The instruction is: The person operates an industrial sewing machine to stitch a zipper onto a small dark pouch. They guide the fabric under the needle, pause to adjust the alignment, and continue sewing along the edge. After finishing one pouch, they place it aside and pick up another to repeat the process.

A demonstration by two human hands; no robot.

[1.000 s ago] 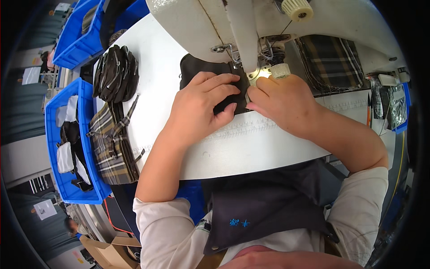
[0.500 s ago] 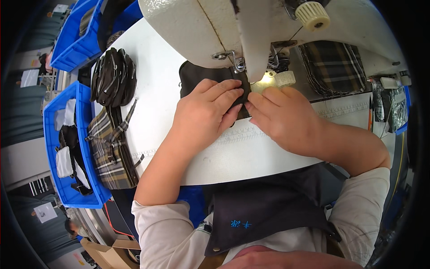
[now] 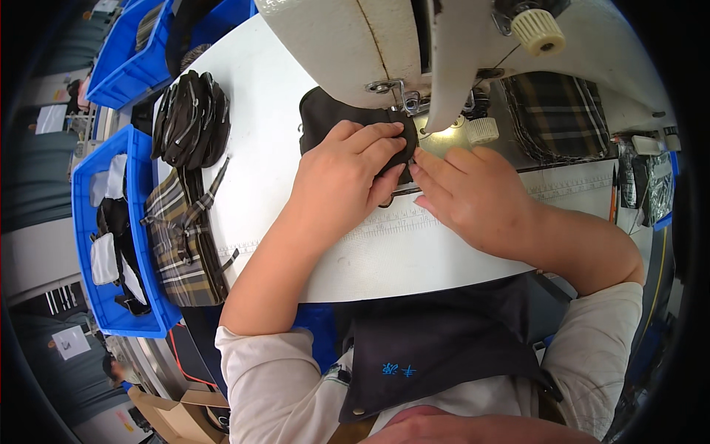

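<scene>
Dark cloth [image 3: 333, 115] lies partly beneath the left grip [image 3: 336, 176].

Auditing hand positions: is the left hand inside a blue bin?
No, the left hand rests on the dark fabric by the sewing machine.

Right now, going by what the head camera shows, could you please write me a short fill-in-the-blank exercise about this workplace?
1. The left hand rests on the dark fabric, and the tabletop is coloured ____.
2. The plastic bin holding white and black pieces is coloured ____.
3. Left or right of the picture's middle, the plaid stack by the sewing machine lies to the ____.

Missing words: white; blue; right.
</scene>
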